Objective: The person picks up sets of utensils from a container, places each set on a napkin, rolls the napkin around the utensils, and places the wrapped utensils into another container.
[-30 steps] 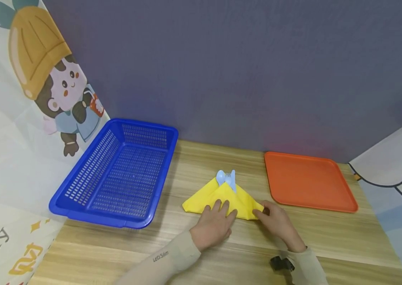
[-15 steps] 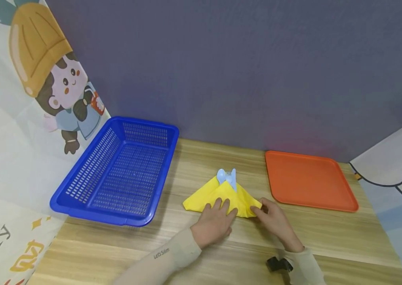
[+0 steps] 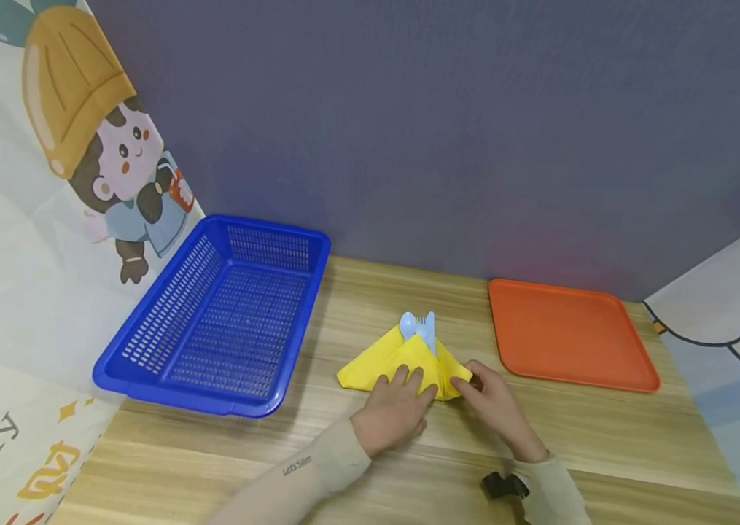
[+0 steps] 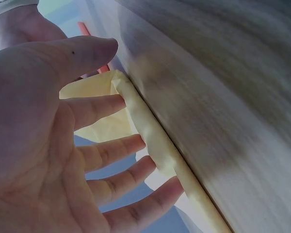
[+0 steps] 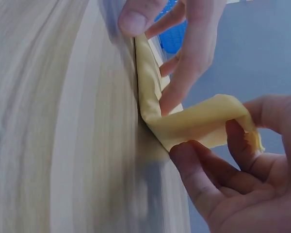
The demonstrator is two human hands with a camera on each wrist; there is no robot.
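Note:
A yellow napkin [image 3: 370, 368] lies folded into a triangle on the table. From its top peak stick out the light blue heads of a spoon [image 3: 407, 325], a fork [image 3: 421, 327] and a knife [image 3: 431, 334]; the fold hides their handles. My left hand [image 3: 391, 414] rests on the napkin's front with its fingers spread and fairly straight, fingertips touching the cloth in the left wrist view. At the napkin's right corner, my right hand [image 3: 493, 407] pinches the cloth. In the right wrist view that napkin flap [image 5: 203, 121] is raised off the table between thumb and fingers.
To the left stands a blue plastic basket [image 3: 297, 350] with perforated walls. An orange tray [image 3: 573, 335] lies at the back right. Behind them rises a grey partition [image 3: 409, 146], and a printed sheet [image 3: 28, 292] covers the left side.
My right hand has moved a little left with the napkin's right corner, bringing that corner inward and up. The left hand stays in place on the cloth.

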